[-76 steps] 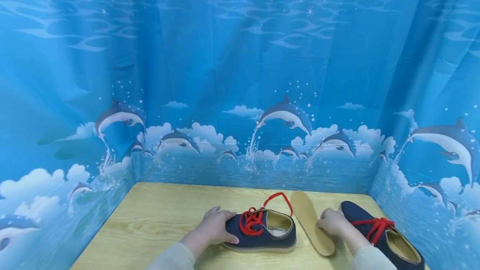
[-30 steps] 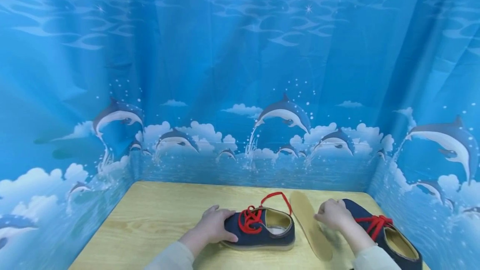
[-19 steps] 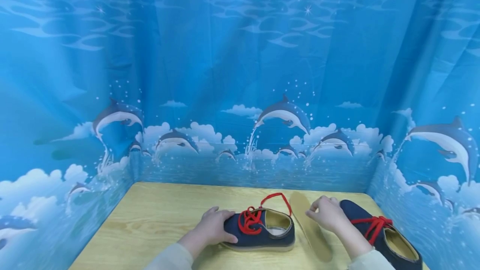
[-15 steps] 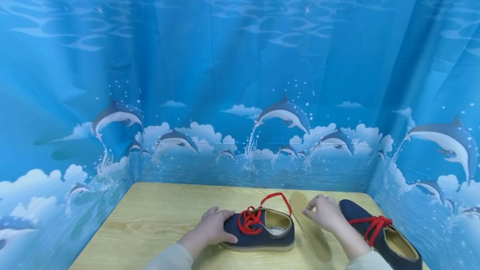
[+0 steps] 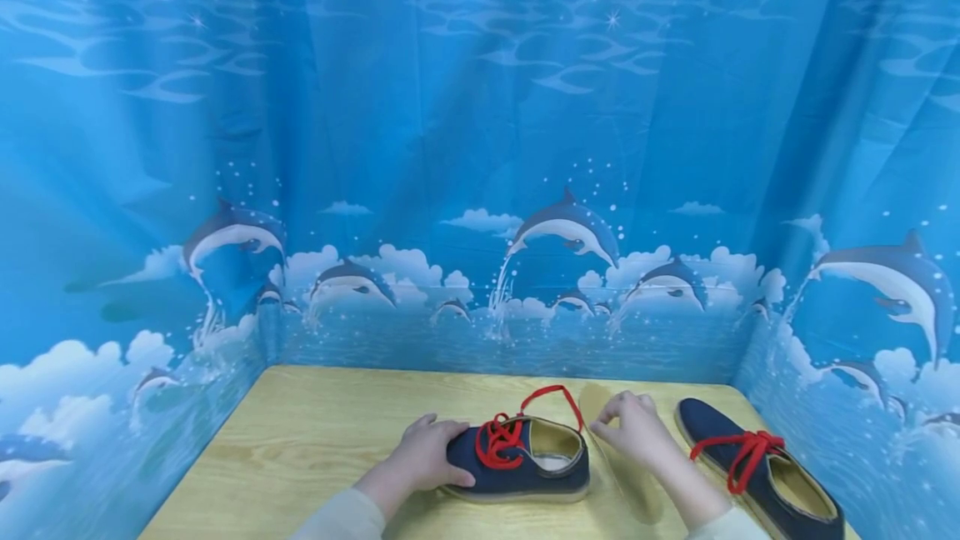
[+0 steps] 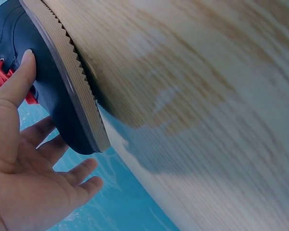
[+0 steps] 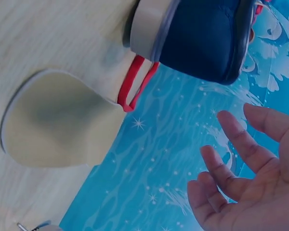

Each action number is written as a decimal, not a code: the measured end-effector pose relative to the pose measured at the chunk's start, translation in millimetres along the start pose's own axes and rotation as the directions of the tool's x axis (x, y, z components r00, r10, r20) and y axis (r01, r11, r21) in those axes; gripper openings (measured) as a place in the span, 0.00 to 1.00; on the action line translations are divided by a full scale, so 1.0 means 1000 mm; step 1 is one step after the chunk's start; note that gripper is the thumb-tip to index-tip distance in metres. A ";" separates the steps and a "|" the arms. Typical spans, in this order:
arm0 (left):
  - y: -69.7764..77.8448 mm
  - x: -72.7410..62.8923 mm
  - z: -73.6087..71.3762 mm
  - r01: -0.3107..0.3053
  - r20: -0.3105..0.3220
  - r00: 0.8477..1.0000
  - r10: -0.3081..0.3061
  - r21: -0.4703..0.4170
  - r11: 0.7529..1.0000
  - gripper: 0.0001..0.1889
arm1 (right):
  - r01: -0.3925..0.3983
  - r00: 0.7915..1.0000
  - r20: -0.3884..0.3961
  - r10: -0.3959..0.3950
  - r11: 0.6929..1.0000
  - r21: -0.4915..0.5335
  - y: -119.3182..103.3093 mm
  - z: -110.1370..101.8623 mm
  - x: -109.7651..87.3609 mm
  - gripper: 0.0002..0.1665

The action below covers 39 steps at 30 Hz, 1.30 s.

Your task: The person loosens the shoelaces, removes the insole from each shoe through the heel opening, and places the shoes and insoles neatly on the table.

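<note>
My left hand (image 5: 426, 457) grips the toe of a navy lace-up shoe (image 5: 517, 483), its thumb on the near side and fingers on the far side. In the left wrist view the thumb presses the shoe's upper (image 6: 62, 106), and two fingers stand off it. The shoe's red lace (image 5: 501, 445) is loosely looped, one length running behind the heel. A tan insole (image 5: 643, 497) lies flat to the right of this shoe. Above it hovers my right hand (image 5: 637, 433), empty; the right wrist view shows its fingers (image 7: 231, 179) loosely bent, apart from both insole and heel.
At the right edge of the wooden table (image 5: 315, 432) stands a second navy shoe (image 5: 708, 425), its red lace (image 5: 750, 450) tied, toe pointing away. Blue dolphin-print curtains (image 5: 480, 190) close off the back and both sides.
My right hand has drifted left from beside the second shoe, across the insole toward the first shoe's heel. My left hand and both shoes keep their places.
</note>
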State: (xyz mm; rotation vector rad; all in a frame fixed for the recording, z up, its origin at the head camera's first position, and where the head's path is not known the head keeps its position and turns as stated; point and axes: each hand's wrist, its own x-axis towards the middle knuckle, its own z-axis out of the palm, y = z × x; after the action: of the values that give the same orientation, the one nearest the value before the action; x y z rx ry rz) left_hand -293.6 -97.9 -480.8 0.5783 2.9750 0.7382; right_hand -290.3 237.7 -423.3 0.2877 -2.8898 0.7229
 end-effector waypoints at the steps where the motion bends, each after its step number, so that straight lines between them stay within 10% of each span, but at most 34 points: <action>1: 0.000 0.000 0.000 0.001 0.001 1.000 -0.001 -0.002 1.000 0.43 | 0.003 1.000 0.001 -0.003 1.000 0.006 -0.001 0.001 0.000 0.08; 39: -0.025 -0.002 -0.018 0.027 0.009 1.000 -0.026 -0.107 0.994 0.42 | 0.075 0.997 -0.030 -0.073 0.995 0.068 -0.021 0.039 -0.008 0.13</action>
State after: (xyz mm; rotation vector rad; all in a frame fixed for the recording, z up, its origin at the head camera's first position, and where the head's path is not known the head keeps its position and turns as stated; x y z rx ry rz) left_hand -302.0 -127.3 -476.4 0.5333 2.9082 0.8843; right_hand -281.7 201.8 -448.8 0.3874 -2.8163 0.8080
